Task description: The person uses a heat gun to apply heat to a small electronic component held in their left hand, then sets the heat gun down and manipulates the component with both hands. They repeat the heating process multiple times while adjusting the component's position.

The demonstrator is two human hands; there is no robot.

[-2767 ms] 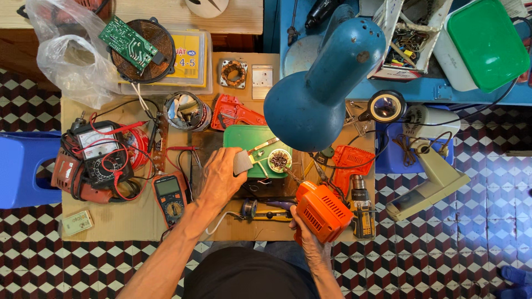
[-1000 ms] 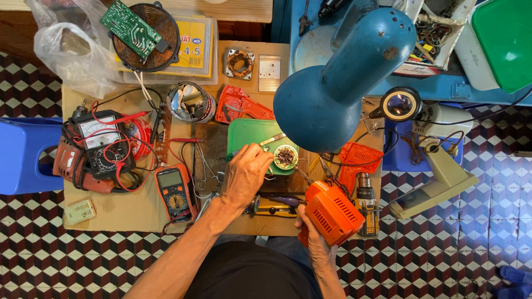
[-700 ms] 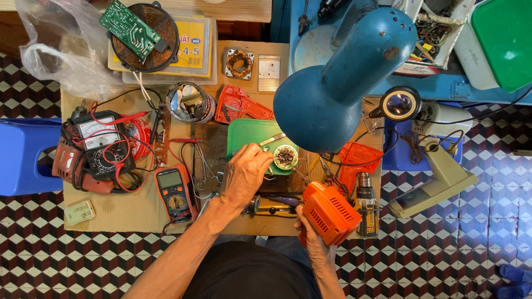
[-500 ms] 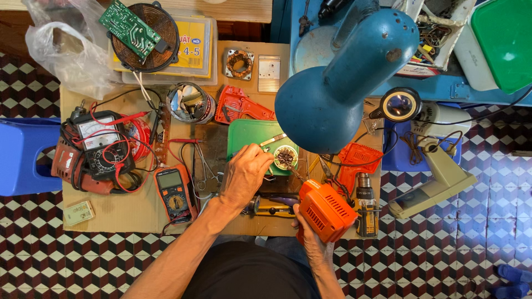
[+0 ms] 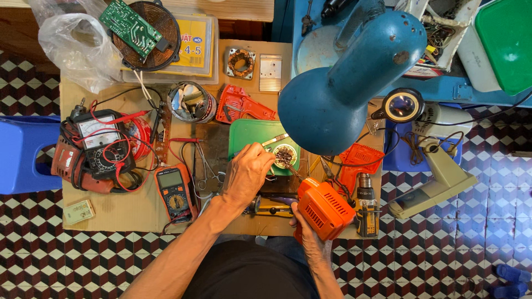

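Clutter crowded the worktop (image 5: 111, 216) on nearly every side of the two hands. The left hand (image 5: 246, 174) was curled shut around a thin tool whose tip reached toward a small round tin (image 5: 285, 155) on the green tray (image 5: 249, 133), at about 1 o'clock from the knuckles. The right hand (image 5: 306, 232) was clamped on the orange tool housing (image 5: 324, 207), which sat at the worktop's near edge, just right of the left wrist. Directly above both, at 12 to 1 o'clock, the big blue lamp shade (image 5: 343, 94) hung over the tray and hid part of it. At 9 o'clock from the left hand lay an orange multimeter (image 5: 174, 191), with scissors (image 5: 205, 166) between the two; farther out at 9 o'clock sat an analogue meter (image 5: 100, 138) tangled in red and black leads. A red housing half (image 5: 238, 105) lay at 11 o'clock, a second red shell (image 5: 357, 163) at 3 o'clock under the lamp's rim, and a drill chuck piece (image 5: 366, 207) just right of the orange housing. A circuit board (image 5: 130, 25) on a copper coil sat at the far left corner. A bare stretch of worktop lay at 8 o'clock, along the near left edge beside a small card (image 5: 77, 210); beyond the edges showed chequered floor (image 5: 471, 249) and a blue stool (image 5: 22, 155).
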